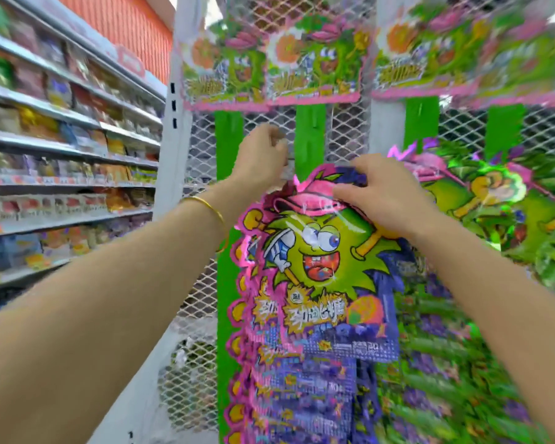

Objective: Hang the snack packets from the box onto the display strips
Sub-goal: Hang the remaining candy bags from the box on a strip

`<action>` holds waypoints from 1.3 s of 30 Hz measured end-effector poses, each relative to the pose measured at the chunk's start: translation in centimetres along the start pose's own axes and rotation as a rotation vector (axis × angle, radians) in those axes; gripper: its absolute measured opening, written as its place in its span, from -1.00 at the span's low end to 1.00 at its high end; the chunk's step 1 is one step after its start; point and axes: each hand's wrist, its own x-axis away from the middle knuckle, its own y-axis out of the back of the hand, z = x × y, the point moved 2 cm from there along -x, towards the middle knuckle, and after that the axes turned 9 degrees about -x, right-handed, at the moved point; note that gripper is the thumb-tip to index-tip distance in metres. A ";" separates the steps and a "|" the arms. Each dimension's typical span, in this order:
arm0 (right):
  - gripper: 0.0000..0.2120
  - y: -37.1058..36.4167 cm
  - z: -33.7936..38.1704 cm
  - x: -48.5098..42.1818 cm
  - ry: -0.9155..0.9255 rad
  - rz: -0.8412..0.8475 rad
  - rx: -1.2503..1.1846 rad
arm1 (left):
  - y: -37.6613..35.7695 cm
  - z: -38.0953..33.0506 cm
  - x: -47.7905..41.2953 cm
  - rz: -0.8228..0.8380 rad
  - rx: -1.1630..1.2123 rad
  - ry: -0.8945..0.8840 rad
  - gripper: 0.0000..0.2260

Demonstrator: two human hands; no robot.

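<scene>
**Packet up at the strip, hook hunt on**

Far left of the green strip (310, 136): stocked shelves (61, 123), blurred and out of play. Closer in, just left of the strip and up against the mesh panel (346, 133): left hand (263, 152), bracelet (210, 206) on the wrist, fingers (277, 145) curled in tight, knuckles to the camera. Pinching a hook or holding nothing? Cannot tell from here.

Directly below the strip's bare stretch: the snack packet (318, 251), green cartoon face out, held in front of a column of like packets (314, 395) beneath. Just right of the strip, on the packet's top edge: right hand (382, 193), fingers (362, 168) bent over the pink cap print, gripping the header.

Further right of the strip: hung packets (494, 200), a blur of green and purple. Above the strip: a row of packets (314, 65) across the top. No box in view.

Step in hand, by the look of it: getting the header onto a hook.

- Steady the strip with the left hand.
- Keep the header flat and square to the strip, no twisting.
- Feel for the hang hole first, then push straight on.
- Let go only once the hook takes the weight.
- Go gently, or risk a torn header and a knock to the column below.
</scene>
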 end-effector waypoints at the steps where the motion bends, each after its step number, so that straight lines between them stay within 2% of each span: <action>1: -0.80 0.2 -0.1 -1.0 0.008 -0.014 0.016 | -0.2 -0.3 -0.7 0.020 0.057 0.027 -0.81; 4: -0.68 0.6 -0.2 -3.1 0.002 -0.057 0.030 | -0.4 -1.5 -1.6 0.075 0.139 0.065 -0.82; 8: -0.78 0.7 -0.2 -5.3 -0.002 -0.085 0.027 | 1.0 -2.6 -1.1 0.064 0.221 0.142 -0.74; 11: -0.75 0.6 0.2 -6.5 -0.011 -0.099 0.029 | 1.7 -3.2 -1.1 0.069 0.233 0.216 -0.75; 17: -0.84 1.0 1.0 -7.4 0.013 -0.169 0.128 | 1.5 -4.1 -1.4 0.098 0.279 0.288 -0.81; 20: -0.85 1.1 1.1 -7.6 -0.011 -0.156 0.164 | 1.4 -4.2 -1.3 0.090 0.298 0.295 -0.85; 27: -0.82 0.2 0.5 -6.3 -0.045 -0.072 0.166 | 1.2 -3.9 -0.7 0.066 0.279 0.329 -0.71; 30: -0.81 -0.3 0.2 -5.4 -0.076 -0.047 0.162 | 0.9 -3.6 -0.4 0.056 0.280 0.298 -0.73; 33: -0.77 -0.4 0.3 -4.7 -0.113 -0.059 0.178 | 1.1 -3.8 0.6 0.068 0.193 0.179 -0.83; 34: -0.75 -0.4 0.4 -4.4 -0.129 -0.067 0.191 | 1.2 -3.7 1.1 0.071 0.140 0.134 -0.79; 36: -0.70 -0.5 0.7 -3.4 -0.158 -0.105 0.246 | 1.7 -3.2 2.1 0.046 0.036 0.071 -0.69; 39: -0.68 0.0 1.9 -0.7 -0.071 -0.236 0.381 | 2.8 -1.6 5.8 -0.063 0.031 0.016 -0.73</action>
